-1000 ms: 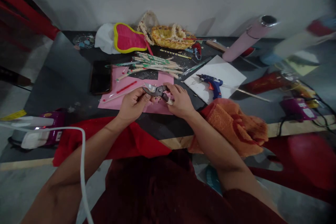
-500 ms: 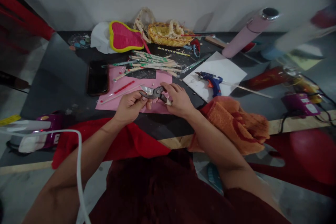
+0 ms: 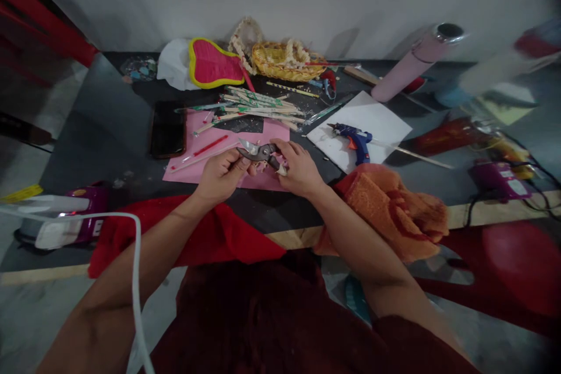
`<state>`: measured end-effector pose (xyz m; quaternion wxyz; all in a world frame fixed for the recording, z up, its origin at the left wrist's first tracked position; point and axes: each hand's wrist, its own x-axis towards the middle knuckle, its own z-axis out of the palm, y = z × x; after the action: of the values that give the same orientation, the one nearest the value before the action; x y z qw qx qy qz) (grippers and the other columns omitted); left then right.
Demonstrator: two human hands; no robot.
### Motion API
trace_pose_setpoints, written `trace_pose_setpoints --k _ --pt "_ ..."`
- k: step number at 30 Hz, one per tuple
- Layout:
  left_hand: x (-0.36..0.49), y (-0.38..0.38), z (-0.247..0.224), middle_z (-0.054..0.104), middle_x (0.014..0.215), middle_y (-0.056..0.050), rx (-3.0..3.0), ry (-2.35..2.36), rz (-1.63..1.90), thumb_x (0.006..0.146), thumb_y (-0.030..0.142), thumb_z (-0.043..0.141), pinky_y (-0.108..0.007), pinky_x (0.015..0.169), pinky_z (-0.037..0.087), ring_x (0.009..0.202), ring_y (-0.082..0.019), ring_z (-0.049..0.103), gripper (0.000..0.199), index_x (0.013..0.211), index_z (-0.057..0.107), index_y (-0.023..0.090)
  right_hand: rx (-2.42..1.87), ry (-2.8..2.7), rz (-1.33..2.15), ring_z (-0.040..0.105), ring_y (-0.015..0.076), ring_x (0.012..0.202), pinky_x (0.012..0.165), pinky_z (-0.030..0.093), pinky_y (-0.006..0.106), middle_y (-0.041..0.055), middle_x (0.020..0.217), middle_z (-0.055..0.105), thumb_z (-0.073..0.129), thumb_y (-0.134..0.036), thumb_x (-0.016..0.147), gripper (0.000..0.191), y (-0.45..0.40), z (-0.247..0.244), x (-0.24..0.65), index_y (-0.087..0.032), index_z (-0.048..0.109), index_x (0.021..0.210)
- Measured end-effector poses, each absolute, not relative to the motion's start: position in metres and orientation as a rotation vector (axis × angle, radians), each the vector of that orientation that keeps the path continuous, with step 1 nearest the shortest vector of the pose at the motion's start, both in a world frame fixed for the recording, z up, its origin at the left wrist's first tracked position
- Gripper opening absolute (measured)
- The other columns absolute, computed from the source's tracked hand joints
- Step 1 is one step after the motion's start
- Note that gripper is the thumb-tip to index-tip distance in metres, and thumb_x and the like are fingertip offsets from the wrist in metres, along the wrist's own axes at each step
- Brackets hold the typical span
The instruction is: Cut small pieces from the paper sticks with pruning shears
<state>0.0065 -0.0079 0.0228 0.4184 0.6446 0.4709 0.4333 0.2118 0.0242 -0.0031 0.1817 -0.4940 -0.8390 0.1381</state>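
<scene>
A pair of pruning shears (image 3: 262, 153) with dark handles and a bright blade is held level above a pink sheet (image 3: 186, 167). My right hand (image 3: 300, 169) is wrapped round the handle end. Closed at the jaw end, my left hand (image 3: 222, 175) has its thumb and fingers against the hooked lower jaw; whether a small piece is pinched there too is hidden. Pale scraps lie around and beneath the shears. Beyond my hands is a loose pile of paper-wrapped sticks (image 3: 258, 106). A red stick (image 3: 210, 145) lies on the sheet left of the shears.
A phone (image 3: 168, 130) lies left. Behind are a pink-and-yellow shaped piece (image 3: 217, 64) and a wicker basket (image 3: 284, 73). On white paper (image 3: 385, 120) rests a blue glue gun (image 3: 358, 140). An orange towel (image 3: 394, 210), a pink flask (image 3: 405, 70) and a white cable (image 3: 137, 269) are nearby.
The view has shifted slightly, so the table items appear a little lower and farther right. Both hands keep their hold on the shears, with little visible movement.
</scene>
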Motion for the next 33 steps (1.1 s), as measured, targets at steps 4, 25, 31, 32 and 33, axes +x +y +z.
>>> trace_pose_setpoints --k 4,25,31,32,33 --pt "0.0058 -0.0077 0.0211 0.064 0.063 -0.001 1.559 1.071 1.079 0.087 0.033 0.053 -0.023 0.062 0.046 0.057 -0.01 0.056 0.025 0.074 0.065 0.015 -1.348 -2.409 0.357 0.047 0.0311 0.115 0.093 0.04 0.047 0.0125 0.129 0.052 0.057 -0.027 0.073 0.07 0.0264 -0.0021 0.2155 -0.019 0.035 0.139" --pt "0.0066 -0.0086 0.023 0.068 0.071 -0.004 1.569 1.138 1.102 0.088 0.04 0.052 -0.021 0.054 0.042 0.056 -0.009 0.053 0.032 0.073 0.063 0.015 -1.343 -2.362 0.376 0.054 0.0281 0.105 0.088 0.044 0.041 0.01 0.115 0.06 0.055 -0.027 0.075 0.058 0.0229 -0.0048 0.2115 -0.02 0.043 0.132" --pt "0.0056 -0.0085 0.0208 0.068 0.072 -0.003 1.656 1.194 1.108 0.09 0.031 0.05 -0.019 0.052 0.039 0.053 -0.007 0.049 0.025 0.08 0.066 0.014 -1.4 -2.391 0.304 0.05 0.0317 0.111 0.089 0.042 0.046 0.0134 0.123 0.056 0.056 -0.028 0.074 0.067 0.0259 -0.0034 0.2139 -0.019 0.039 0.137" --pt "0.0053 -0.0086 0.021 0.068 0.071 -0.003 1.662 1.179 1.094 0.09 0.03 0.05 -0.02 0.051 0.038 0.052 -0.007 0.048 0.026 0.078 0.067 0.014 -1.393 -2.403 0.294 0.049 0.0318 0.112 0.09 0.041 0.046 0.0137 0.123 0.055 0.056 -0.027 0.073 0.068 0.0261 -0.0029 0.2146 -0.019 0.038 0.138" --pt "0.0051 -0.0087 0.0214 0.067 0.07 -0.003 1.662 1.169 1.081 0.091 0.03 0.05 -0.02 0.05 0.037 0.051 -0.007 0.046 0.026 0.078 0.067 0.015 -1.384 -2.412 0.289 0.048 0.0318 0.113 0.09 0.041 0.047 0.0138 0.124 0.054 0.056 -0.026 0.073 0.07 0.0262 -0.0026 0.2153 -0.018 0.037 0.139"
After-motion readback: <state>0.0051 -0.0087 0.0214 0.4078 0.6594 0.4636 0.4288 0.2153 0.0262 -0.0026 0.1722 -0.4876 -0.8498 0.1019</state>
